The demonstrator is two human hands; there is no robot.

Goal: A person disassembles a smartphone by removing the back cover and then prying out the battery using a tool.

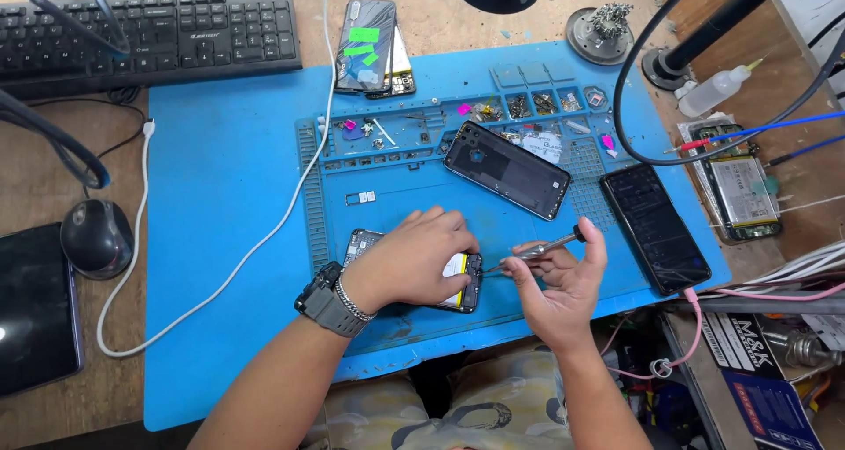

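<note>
My left hand (414,261) rests on top of an opened phone (464,283) with a yellow battery, pressing it against the blue work mat (229,195). A grey watch and a chain bracelet sit on that wrist. My right hand (559,278) grips a small screwdriver (541,249); its tip points left at the phone's right edge. Just beyond lies a black phone back cover (506,168), tilted. Right of my hand a dark phone (656,225) lies face up with a pink cable plugged in.
A black keyboard (158,32) and mouse (95,237) sit at the left, with a tablet (35,305) below. A white cable (264,230) crosses the mat. Stacked phones (370,49), parts compartments (528,102), a squeeze bottle (715,91) and another opened phone (744,190) are at the back and right.
</note>
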